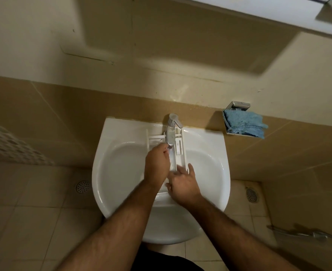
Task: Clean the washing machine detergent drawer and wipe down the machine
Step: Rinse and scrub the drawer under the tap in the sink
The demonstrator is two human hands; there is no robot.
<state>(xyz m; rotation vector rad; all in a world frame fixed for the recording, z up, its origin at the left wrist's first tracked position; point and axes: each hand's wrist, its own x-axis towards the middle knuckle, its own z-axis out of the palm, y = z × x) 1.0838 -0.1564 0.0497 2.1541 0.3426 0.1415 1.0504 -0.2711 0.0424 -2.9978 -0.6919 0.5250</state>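
Observation:
The white detergent drawer [178,147] lies lengthwise in the white sink [206,167], under the chrome tap [172,130]. Water runs from the tap onto the drawer. My left hand [157,165] rests over the drawer's left side, fingers curled near the spout; what it holds is hidden. My right hand [183,182] lies on the drawer's near end with its fingers spread and fairly straight, touching the plastic. Both hands hide the drawer's near part.
A blue cloth [243,124] sits on a metal wall holder to the right of the sink. Beige tiles cover wall and floor, with floor drains at left [82,186] and right [252,195]. A white perforated basket [12,145] stands at far left.

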